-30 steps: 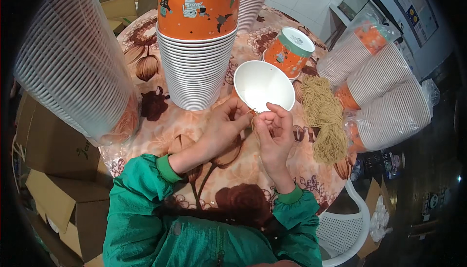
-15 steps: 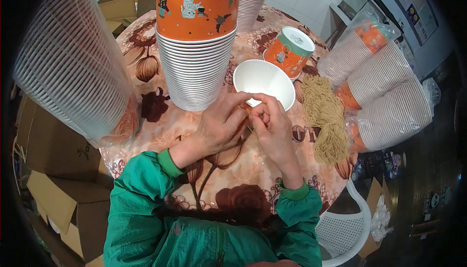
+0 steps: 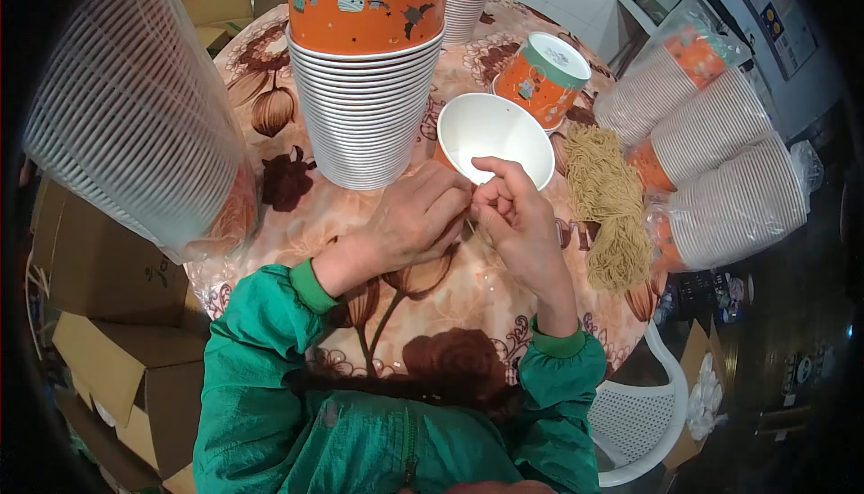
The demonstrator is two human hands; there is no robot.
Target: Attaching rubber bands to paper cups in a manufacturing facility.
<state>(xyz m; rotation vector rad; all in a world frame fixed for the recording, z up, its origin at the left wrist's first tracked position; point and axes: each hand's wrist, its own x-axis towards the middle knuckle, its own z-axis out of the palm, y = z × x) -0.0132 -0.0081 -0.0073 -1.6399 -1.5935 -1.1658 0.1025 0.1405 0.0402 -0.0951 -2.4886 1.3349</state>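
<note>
My left hand (image 3: 418, 215) and my right hand (image 3: 520, 222) meet fingertip to fingertip over the tablecloth, just in front of an open paper tub (image 3: 486, 139). Both are closed in a pinch. A thin pale strand (image 3: 471, 227) shows faintly between them; most of it is hidden by the fingers. The tub has a white inside and an orange outer wall, and its mouth tilts toward me. Right of it lies a loose bundle of tan yarn (image 3: 607, 211), which neither hand touches.
Behind my left hand rises a tall stack of orange-and-white tubs (image 3: 364, 107). A bagged stack (image 3: 148, 125) stands far left, and bagged stacks (image 3: 733, 197) lie on the right. An upside-down tub (image 3: 543, 80) sits behind the open one. Cardboard boxes (image 3: 135, 377) and a white chair (image 3: 643, 413) flank the table.
My hands have drawn slightly apart at the fingertips, and the right one has shifted a little to the right. The view has moved slightly; the tubs and yarn look unmoved.
</note>
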